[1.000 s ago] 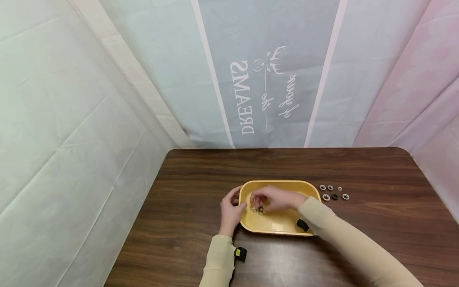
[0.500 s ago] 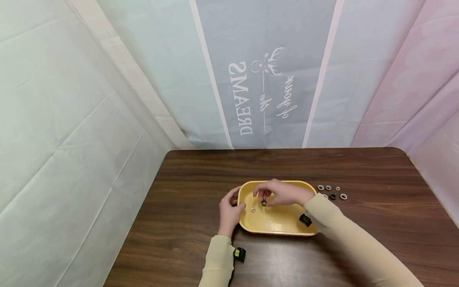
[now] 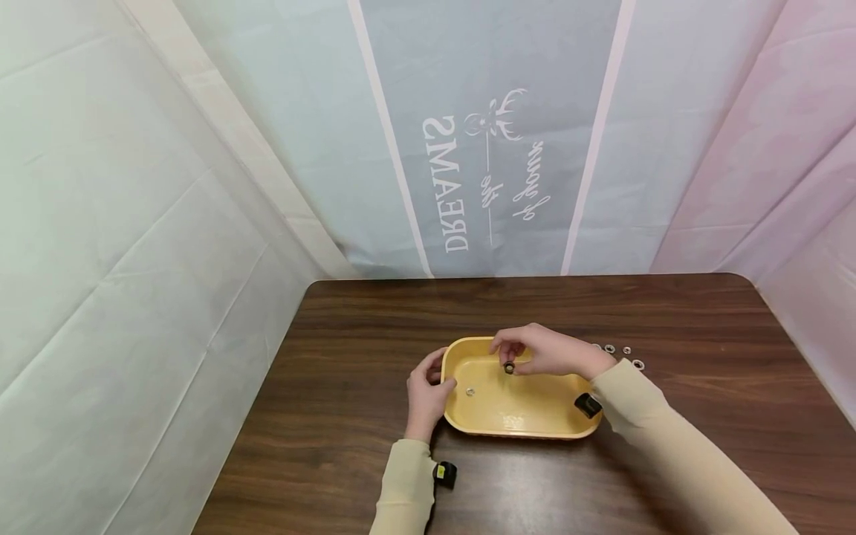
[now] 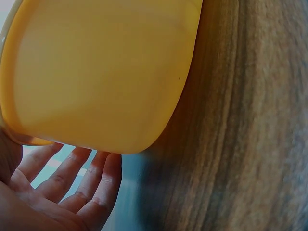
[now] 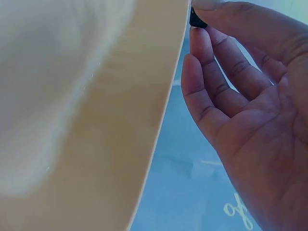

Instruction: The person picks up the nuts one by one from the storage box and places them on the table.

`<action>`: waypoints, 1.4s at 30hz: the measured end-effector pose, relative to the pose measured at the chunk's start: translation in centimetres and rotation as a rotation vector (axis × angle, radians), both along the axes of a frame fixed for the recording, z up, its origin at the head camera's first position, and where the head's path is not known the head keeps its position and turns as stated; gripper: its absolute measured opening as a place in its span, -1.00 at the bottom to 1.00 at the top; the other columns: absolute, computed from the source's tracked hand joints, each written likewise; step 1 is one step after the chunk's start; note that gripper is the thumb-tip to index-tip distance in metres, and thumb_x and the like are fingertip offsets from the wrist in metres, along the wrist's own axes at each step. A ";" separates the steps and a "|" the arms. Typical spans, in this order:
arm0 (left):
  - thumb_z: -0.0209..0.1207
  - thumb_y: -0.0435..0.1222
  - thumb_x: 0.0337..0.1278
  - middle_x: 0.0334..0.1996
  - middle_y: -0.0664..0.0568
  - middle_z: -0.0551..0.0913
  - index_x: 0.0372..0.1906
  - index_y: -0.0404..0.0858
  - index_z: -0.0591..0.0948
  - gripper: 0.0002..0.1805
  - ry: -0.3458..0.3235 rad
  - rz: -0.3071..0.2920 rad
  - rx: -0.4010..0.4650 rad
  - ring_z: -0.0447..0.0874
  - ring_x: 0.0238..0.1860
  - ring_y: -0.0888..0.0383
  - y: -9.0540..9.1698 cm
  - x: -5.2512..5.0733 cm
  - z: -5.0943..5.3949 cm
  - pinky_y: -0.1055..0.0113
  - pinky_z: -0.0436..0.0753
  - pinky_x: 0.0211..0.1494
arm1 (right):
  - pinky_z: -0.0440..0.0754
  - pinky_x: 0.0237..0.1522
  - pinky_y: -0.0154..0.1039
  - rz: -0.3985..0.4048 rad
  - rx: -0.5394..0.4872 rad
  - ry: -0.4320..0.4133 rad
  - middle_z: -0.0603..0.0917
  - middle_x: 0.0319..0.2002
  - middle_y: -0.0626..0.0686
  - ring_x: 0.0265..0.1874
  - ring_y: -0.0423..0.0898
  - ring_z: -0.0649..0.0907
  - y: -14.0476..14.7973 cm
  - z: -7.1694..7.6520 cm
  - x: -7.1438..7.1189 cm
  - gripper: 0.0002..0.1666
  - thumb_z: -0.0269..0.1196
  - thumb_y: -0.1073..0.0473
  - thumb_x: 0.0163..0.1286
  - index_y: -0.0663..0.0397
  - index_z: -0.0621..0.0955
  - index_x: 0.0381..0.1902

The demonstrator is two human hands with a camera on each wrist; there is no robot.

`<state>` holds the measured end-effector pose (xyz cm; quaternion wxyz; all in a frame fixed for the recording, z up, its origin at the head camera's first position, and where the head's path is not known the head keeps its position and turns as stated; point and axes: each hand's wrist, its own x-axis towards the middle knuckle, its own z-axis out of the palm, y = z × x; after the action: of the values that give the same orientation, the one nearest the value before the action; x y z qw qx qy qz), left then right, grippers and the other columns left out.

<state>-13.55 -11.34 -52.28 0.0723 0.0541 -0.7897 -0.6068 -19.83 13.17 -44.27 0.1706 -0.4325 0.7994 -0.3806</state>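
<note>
My left hand (image 3: 426, 394) grips the left end of a yellow plastic basin (image 3: 518, 405), thumb over the rim. In the left wrist view its fingers (image 4: 98, 185) touch the basin's outer wall (image 4: 106, 77). Over the basin's upper right part, my right hand (image 3: 548, 351) pinches a small dark nut (image 3: 509, 367) between thumb and fingers. The right wrist view shows only part of that nut (image 5: 198, 20), at the fingertips beyond the basin's rim. One small silver nut (image 3: 470, 391) lies on the basin floor near its left end.
Several small nuts (image 3: 638, 365) lie on the brown wooden table (image 3: 361, 334) right of the basin, partly hidden by the right wrist and sleeve. A printed fabric curtain (image 3: 495, 186) hangs behind the table. Small black devices (image 3: 444, 474) sit at both wrists.
My right hand has lifted the dark nut off the basin floor and carried it right and toward the far rim. The silver nut and my left hand have stayed in place.
</note>
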 end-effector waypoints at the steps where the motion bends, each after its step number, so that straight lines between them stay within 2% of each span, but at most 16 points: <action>1: 0.21 -0.61 -0.21 -0.16 -0.07 0.65 0.09 -0.13 0.63 -0.38 0.003 0.000 0.003 0.62 -0.28 0.05 0.0 0.0 0.0 0.30 0.63 -0.31 | 0.60 -0.12 -0.12 -0.006 -0.001 0.000 0.66 -0.30 -0.01 -0.26 -0.10 0.62 0.2 0.0 0.1 -0.49 0.28 0.51 0.09 0.02 0.54 0.00; 7: 0.22 -0.61 -0.20 -0.16 -0.07 0.64 0.09 -0.13 0.63 -0.38 -0.003 0.004 -0.005 0.62 -0.29 0.07 -0.1 0.2 0.1 0.31 0.64 -0.33 | 0.59 -0.12 -0.14 -0.030 -0.011 0.012 0.66 -0.28 0.01 -0.26 -0.09 0.62 1.6 -0.3 0.3 -0.53 0.29 0.51 0.11 0.14 0.54 0.00; 18: 0.21 -0.60 -0.20 -0.16 -0.07 0.66 0.09 -0.13 0.64 -0.39 0.002 0.004 -0.006 0.62 -0.30 0.09 0.0 0.2 0.1 0.32 0.64 -0.34 | 0.59 -0.11 -0.04 -0.090 -0.025 0.001 0.64 -0.27 0.00 -0.24 -0.09 0.62 4.1 -0.1 0.5 -0.50 0.28 0.53 0.13 0.07 0.55 0.02; 23: 0.20 -0.60 -0.19 -0.16 -0.08 0.65 0.09 -0.12 0.63 -0.39 -0.003 0.001 -0.001 0.62 -0.30 0.09 0.1 0.1 0.2 0.31 0.64 -0.34 | 0.59 -0.14 -0.06 -0.105 -0.030 0.031 0.65 -0.26 0.03 -0.25 -0.10 0.62 5.4 0.0 0.5 -0.49 0.27 0.53 0.13 0.05 0.54 0.02; 32: 0.19 -0.63 -0.19 -0.12 -0.16 0.64 0.11 -0.17 0.62 -0.38 -0.012 -0.001 0.007 0.63 -0.26 -0.02 0.0 0.0 0.2 0.27 0.65 -0.34 | 0.60 -0.17 -0.06 -0.147 -0.032 0.049 0.64 -0.26 0.00 -0.25 -0.09 0.62 7.2 -0.3 0.7 -0.44 0.31 0.52 0.10 0.04 0.52 0.05; 34: 0.17 -0.65 -0.18 -0.11 -0.21 0.63 0.12 -0.22 0.60 -0.38 -0.016 -0.006 0.008 0.63 -0.24 -0.08 0.1 0.1 0.7 0.23 0.65 -0.32 | 0.60 -0.20 -0.06 -0.163 -0.024 0.047 0.64 -0.26 0.00 -0.25 -0.10 0.62 7.6 -0.2 0.8 -0.44 0.33 0.49 0.10 0.03 0.52 0.06; 37: 0.14 -0.66 -0.19 -0.12 -0.29 0.62 0.12 -0.32 0.59 -0.40 -0.007 -0.015 0.005 0.62 -0.24 -0.15 0.4 0.6 2.1 0.23 0.65 -0.32 | 0.60 -0.23 -0.06 -0.180 -0.011 0.050 0.64 -0.25 -0.01 -0.26 -0.11 0.61 8.1 -0.2 1.1 -0.44 0.34 0.46 0.11 0.01 0.51 0.07; 40: 0.13 -0.66 -0.20 -0.12 -0.33 0.60 0.11 -0.38 0.58 -0.42 0.003 -0.020 0.004 0.61 -0.25 -0.16 0.6 1.2 3.6 0.27 0.64 -0.33 | 0.60 -0.27 -0.08 -0.191 -0.001 0.080 0.64 -0.25 -0.05 -0.29 -0.14 0.61 8.8 -0.3 1.4 -0.45 0.35 0.45 0.11 0.00 0.51 0.06; 42: 0.13 -0.66 -0.19 -0.12 -0.34 0.60 0.10 -0.39 0.58 -0.43 0.008 -0.020 0.006 0.61 -0.25 -0.15 0.7 1.5 4.2 0.29 0.64 -0.34 | 0.60 -0.28 -0.09 -0.194 -0.002 0.095 0.63 -0.26 -0.06 -0.31 -0.15 0.60 9.2 -0.4 1.7 -0.45 0.35 0.46 0.11 0.01 0.51 0.05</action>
<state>-12.07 -10.63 -48.13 0.0693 0.0439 -0.7882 -0.6099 -18.13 22.36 -44.65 0.0943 -0.3709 0.8443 -0.3751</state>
